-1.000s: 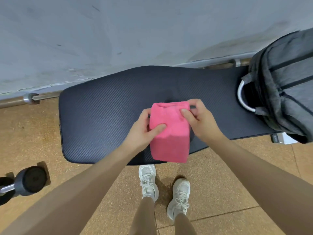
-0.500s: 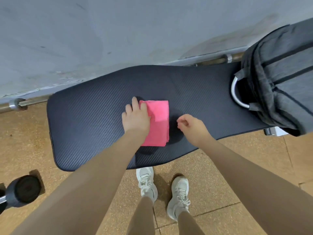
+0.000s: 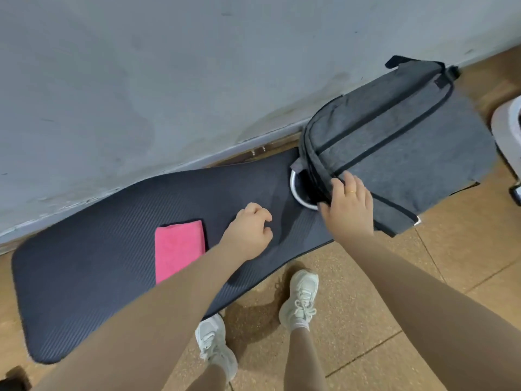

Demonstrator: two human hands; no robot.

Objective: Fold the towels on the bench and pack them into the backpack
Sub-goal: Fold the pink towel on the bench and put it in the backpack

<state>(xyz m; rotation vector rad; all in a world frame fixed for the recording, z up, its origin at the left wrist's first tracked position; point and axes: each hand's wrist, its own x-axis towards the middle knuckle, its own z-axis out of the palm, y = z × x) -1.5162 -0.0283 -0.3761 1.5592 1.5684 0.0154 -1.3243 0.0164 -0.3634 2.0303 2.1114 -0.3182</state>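
I see my right hand (image 3: 348, 206) gripping the grey backpack (image 3: 394, 153) at its open end, fingers curled over the fabric edge. My left hand (image 3: 249, 231) hovers over the bench (image 3: 98, 266), loosely curled, holding nothing. The folded pink towel (image 3: 179, 246) lies flat on the bench, left of the backpack, its near corner hidden by my left forearm

Grey wall (image 3: 141, 80), tan tiled floor (image 3: 380, 320), 2 white sneakers (image 3: 300, 299), white object at right edge (image 3: 507, 131)
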